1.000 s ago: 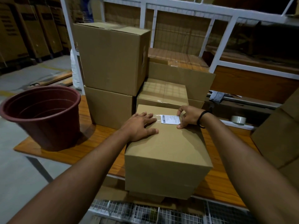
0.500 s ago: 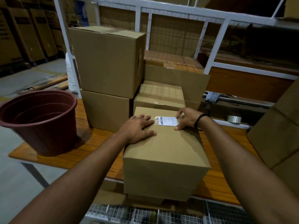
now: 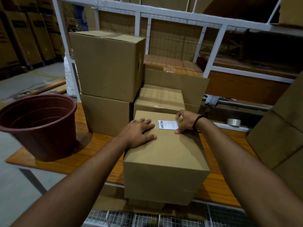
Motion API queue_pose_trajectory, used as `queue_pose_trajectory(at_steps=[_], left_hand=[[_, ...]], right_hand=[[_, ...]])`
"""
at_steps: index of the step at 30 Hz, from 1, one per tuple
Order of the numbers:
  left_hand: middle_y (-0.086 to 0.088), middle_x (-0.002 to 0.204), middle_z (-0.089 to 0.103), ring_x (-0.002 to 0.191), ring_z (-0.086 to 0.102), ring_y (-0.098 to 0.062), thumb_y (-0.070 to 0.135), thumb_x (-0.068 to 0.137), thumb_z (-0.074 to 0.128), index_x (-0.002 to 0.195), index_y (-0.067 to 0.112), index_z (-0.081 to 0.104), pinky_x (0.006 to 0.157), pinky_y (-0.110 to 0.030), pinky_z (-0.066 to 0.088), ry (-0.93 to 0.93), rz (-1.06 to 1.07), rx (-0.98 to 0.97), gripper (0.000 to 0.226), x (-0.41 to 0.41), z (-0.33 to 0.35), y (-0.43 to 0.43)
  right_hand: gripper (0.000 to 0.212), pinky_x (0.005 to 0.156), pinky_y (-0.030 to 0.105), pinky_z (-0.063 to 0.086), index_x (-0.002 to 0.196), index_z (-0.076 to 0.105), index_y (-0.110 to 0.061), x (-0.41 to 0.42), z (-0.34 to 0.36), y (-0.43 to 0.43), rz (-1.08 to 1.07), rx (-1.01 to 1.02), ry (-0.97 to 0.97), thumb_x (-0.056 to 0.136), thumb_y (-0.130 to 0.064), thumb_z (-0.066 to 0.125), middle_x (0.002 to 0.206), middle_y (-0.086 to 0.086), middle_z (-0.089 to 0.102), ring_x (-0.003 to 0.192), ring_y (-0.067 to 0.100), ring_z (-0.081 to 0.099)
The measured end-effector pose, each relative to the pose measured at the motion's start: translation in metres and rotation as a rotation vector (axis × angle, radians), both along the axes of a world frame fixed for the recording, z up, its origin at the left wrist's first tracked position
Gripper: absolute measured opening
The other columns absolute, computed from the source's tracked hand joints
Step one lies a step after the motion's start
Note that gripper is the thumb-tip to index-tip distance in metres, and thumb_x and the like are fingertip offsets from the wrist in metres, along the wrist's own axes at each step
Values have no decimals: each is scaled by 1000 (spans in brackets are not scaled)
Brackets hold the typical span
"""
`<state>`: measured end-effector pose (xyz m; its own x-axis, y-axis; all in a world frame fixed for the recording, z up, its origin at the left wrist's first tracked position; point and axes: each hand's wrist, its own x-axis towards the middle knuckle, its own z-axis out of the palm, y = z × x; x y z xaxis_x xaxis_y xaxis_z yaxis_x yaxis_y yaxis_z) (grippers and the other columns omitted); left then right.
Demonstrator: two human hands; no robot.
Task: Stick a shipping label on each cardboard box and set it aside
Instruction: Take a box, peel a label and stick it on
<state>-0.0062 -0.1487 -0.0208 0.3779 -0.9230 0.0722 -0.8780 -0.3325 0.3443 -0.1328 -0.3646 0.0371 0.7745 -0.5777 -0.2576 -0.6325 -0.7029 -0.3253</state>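
A closed cardboard box stands on the wooden table's front edge, right before me. A white shipping label with a barcode lies on its top, near the far edge. My left hand rests flat on the box top, just left of the label, fingers spread. My right hand, with a black band on its wrist, is at the label's right end. Its index finger arches over the top corner and its thumb presses at the lower corner, pinching that edge.
Two large boxes are stacked behind on the left, with a smaller box behind the labelled one. A dark red pot sits on the table at left. A tape roll lies at back right. More boxes rise at right.
Both hands stay on the box top beside the label. My right index finger has arched higher over the label's corner. The box has not moved.
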Motion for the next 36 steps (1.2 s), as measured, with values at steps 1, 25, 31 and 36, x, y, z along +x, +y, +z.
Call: queue_pose_trajectory(at_steps=[1, 25, 31, 36], left_hand=[[6, 160, 22, 149, 14, -15, 69, 86, 38, 150, 32, 34, 120, -39, 10, -2, 4, -5, 74, 0, 0, 0], [6, 161, 21, 149, 13, -15, 61, 93, 46, 150, 33, 34, 121, -39, 9, 6, 2, -12, 64, 0, 1, -5], [6, 160, 22, 149, 13, -15, 64, 91, 45, 149, 34, 34, 121, -41, 10, 4, -3, -27, 66, 1, -1, -4], [7, 160, 21, 149, 13, -15, 63, 92, 45, 149, 35, 33, 120, -40, 9, 10, -4, -36, 64, 3, -3, -2]], right_hand=[[67, 83, 34, 50, 117, 50, -28, 0, 0, 0, -12, 0, -1, 63, -29, 89, 111, -2, 57, 101, 20, 55], [53, 60, 29, 47, 99, 52, -30, -3, -2, -8, -55, 166, -37, 62, -21, 90, 102, 4, 64, 81, 20, 56], [53, 62, 32, 50, 100, 55, -25, -3, -1, -9, -69, 183, -52, 61, -21, 91, 101, 7, 65, 79, 19, 56], [65, 74, 28, 47, 122, 57, -27, -1, 2, -6, 36, 68, -129, 65, -25, 89, 105, -1, 59, 89, 13, 56]])
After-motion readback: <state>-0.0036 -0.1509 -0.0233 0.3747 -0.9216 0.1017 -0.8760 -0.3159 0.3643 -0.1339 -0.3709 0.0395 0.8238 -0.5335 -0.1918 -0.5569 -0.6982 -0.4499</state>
